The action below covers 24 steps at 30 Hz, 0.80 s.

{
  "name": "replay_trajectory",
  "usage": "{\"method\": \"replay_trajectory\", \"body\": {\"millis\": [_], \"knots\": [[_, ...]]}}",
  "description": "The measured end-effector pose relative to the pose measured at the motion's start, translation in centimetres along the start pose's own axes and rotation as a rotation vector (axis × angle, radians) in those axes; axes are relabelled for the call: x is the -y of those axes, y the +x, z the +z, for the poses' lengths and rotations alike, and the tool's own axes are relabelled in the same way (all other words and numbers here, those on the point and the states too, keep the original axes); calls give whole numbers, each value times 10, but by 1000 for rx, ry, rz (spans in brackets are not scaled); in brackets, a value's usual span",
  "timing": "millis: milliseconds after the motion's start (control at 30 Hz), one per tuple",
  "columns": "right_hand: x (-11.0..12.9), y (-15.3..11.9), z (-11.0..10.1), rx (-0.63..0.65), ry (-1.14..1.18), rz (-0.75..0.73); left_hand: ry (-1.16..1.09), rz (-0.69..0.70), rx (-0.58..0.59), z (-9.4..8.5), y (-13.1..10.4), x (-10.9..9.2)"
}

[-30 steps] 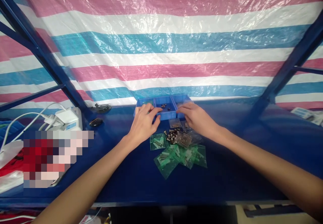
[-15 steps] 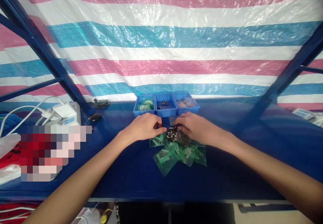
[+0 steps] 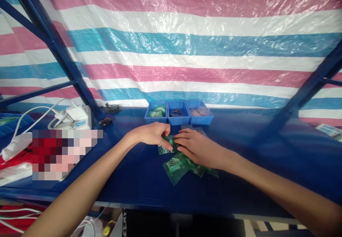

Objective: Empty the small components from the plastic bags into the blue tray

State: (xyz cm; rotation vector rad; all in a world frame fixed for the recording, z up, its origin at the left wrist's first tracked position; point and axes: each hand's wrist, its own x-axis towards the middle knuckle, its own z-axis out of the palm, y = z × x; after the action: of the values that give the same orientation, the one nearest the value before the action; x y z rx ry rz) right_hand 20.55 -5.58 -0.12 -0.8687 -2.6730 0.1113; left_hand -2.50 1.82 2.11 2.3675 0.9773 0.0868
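My left hand [image 3: 153, 133] is at the left side of the pile. Its thumb and fingers are apart around a small clear bag of green plugs and screws [image 3: 166, 149], with the thumb tip touching the bag. Stretched over the pile from the right, my right hand [image 3: 196, 145] has its fingers pointing left, near that bag. It covers nearly all of the small dark metal parts. More clear bags with green plugs and screws [image 3: 175, 167] lie overlapping below the right hand, partly hidden by it.
Behind the pile stand three joined blue bins: green bags in the left bin [image 3: 158, 110], a few dark parts in the middle bin [image 3: 178, 116], clear bags in the right bin [image 3: 199, 111]. A black mouse [image 3: 105, 122] and white chargers with cables [image 3: 77, 116] are at left.
My right hand has moved left across the dark parts, now hiding most of them, and its fingers have straightened. My left thumb has come down onto the small bag. The view has shifted slightly.
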Motion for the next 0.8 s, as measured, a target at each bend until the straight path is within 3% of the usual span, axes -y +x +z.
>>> {"method": "replay_trajectory", "body": {"millis": [300, 533, 800], "knots": [[-3, 0, 3, -8, -103, 4, -158, 105, -50, -11, -2, 12], [-2, 1, 3, -25, -89, 5, -98, 102, -242, -16, -3, 6], [-6, 1, 4, -298, -141, 164, -526, 134, -422, -1, 8, 1]]}}
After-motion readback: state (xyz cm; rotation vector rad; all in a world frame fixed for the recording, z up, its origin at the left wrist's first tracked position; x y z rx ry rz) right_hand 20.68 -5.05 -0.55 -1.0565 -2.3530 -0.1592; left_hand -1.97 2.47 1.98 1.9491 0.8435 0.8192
